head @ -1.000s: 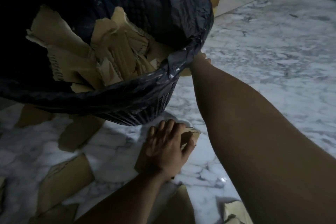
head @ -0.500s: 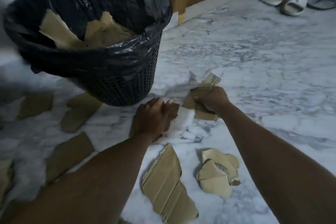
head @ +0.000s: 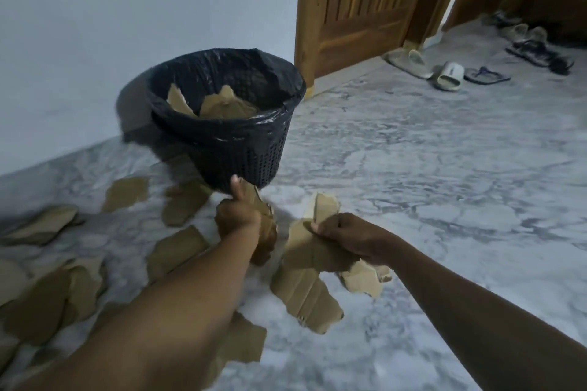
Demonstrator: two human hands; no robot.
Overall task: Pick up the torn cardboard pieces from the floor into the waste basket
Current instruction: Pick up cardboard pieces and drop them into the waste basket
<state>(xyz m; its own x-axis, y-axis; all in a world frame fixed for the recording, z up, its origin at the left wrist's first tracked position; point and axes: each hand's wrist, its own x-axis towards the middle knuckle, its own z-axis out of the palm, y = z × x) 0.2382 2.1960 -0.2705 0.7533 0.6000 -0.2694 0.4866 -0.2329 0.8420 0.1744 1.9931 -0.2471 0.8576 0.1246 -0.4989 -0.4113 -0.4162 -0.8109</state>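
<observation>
Cardboard (head: 222, 106) partly fills the waste basket (head: 247, 159); left hand (head: 238, 216), right hand (head: 344, 232) clutch pieces (head: 313, 251); many litter the floor (head: 413, 200).

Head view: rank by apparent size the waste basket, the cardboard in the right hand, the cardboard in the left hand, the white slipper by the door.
1. waste basket
2. right-hand cardboard
3. left-hand cardboard, partly behind the left hand
4. white slipper, far from the camera, so only apparently smallest
</observation>
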